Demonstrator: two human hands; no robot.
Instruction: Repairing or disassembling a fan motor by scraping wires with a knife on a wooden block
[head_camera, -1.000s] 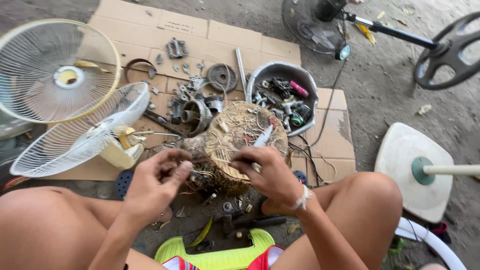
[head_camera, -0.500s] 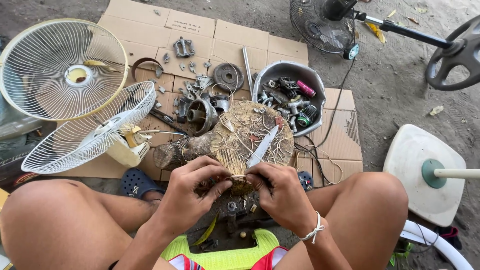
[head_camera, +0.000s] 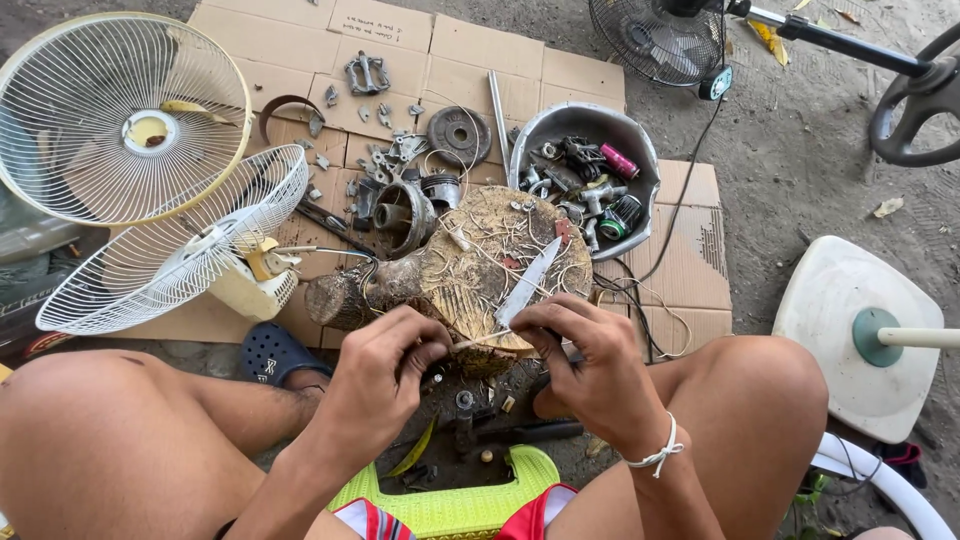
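A round wooden stump strewn with thin wire scraps stands on the ground between my knees. My right hand grips a knife whose blade lies across the stump top, pointing up and to the right. My left hand pinches one end of a thin pale wire at the stump's near edge. The wire runs across to the knife blade. Both hands sit close together at the front rim of the stump.
Two white fan grilles lie at left on flattened cardboard. A metal bowl of small parts stands behind the stump, beside scattered metal pieces. A fan base is at right. A yellow-green stool is under me.
Both hands came down from above the stump to its near edge and drew together. The knife now rests with its blade on the stump top.
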